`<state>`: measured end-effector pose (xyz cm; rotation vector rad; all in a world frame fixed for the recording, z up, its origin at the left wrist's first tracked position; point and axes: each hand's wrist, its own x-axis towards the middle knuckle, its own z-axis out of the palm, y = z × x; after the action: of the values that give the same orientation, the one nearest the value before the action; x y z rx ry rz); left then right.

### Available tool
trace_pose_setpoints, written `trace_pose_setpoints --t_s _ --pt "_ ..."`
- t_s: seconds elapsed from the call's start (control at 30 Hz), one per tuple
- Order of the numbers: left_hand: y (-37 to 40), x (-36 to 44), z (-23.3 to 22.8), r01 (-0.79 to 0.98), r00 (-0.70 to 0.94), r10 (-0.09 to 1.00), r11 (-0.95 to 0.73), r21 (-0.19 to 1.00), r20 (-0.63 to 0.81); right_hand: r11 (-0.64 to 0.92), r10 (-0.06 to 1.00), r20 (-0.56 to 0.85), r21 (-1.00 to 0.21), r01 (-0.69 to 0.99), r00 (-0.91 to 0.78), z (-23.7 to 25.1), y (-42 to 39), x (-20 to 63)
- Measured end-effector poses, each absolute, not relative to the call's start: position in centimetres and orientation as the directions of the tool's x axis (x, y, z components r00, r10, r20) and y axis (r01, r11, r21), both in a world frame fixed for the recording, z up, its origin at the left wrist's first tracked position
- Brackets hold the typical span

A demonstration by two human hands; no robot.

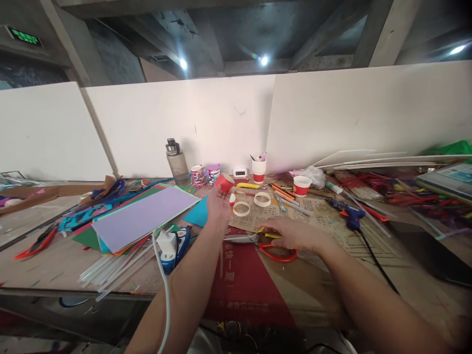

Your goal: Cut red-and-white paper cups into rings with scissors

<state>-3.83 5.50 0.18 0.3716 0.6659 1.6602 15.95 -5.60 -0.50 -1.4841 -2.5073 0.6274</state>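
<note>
Where our left hand (220,206) holds on: fingers round a tilted red cup (224,183), left of the white clock (240,172).
Right hand (283,232): fingers curled at a yellow tool (273,236) over red-handled scissors (270,255); whether gripping, we cannot tell.
Cardboard (309,295): open room toward the table's (47,275) front edge.
Sign (24,37): we read EXIT; the clock's digits are too small.

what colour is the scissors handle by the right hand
The scissors handle is red, best seen in the head view.

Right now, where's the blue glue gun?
In the head view, the glue gun lies on the right side, between the right hand and the flat black object farther right.
</note>
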Motion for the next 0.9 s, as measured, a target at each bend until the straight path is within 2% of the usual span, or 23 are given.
trace_pose_setpoints --t_s 0.17,0.3,0.43,0.57,0.7,0.8,0.9 --pt "6.2 -5.5 1.0 -0.775 -0.305 0.952 -0.225 0.591 -0.037 0.431 0.874 -0.113 -0.268 0.861 -0.473 -0.3 -6.0 14.7" --pt "6.2 -6.2 1.2 -0.673 -0.404 0.912 -0.352 0.651 0.076 0.392 0.898 -0.114 -0.233 0.89 -0.426 -0.5 -6.6 14.2" --pt "5.7 -6.4 1.6 -0.504 -0.495 0.834 -0.505 0.701 0.244 0.327 0.931 -0.043 -0.347 0.879 -0.363 -0.9 -6.3 15.1" --pt "5.3 -6.1 1.6 -0.529 -0.489 0.822 -0.544 0.651 0.29 0.337 0.942 0.164 -0.431 0.837 -0.294 -1.0 -5.1 16.4" --pt "5.2 -5.4 1.2 -0.646 -0.344 0.908 -0.415 0.641 0.24 0.399 0.909 0.351 -0.575 0.715 -0.225 -1.3 -4.0 16.7" --pt "5.1 -4.6 0.8 -0.673 -0.231 0.953 -0.302 0.675 0.197 0.445 0.872 0.468 -0.629 0.637 -0.146 -1.7 -3.8 16.3" --pt "4.5 -3.4 0.2 -0.666 -0.151 0.971 -0.24 0.707 0.188 0.432 0.87 0.49 -0.716 0.547 -0.046 -2.0 -4.0 15.4"
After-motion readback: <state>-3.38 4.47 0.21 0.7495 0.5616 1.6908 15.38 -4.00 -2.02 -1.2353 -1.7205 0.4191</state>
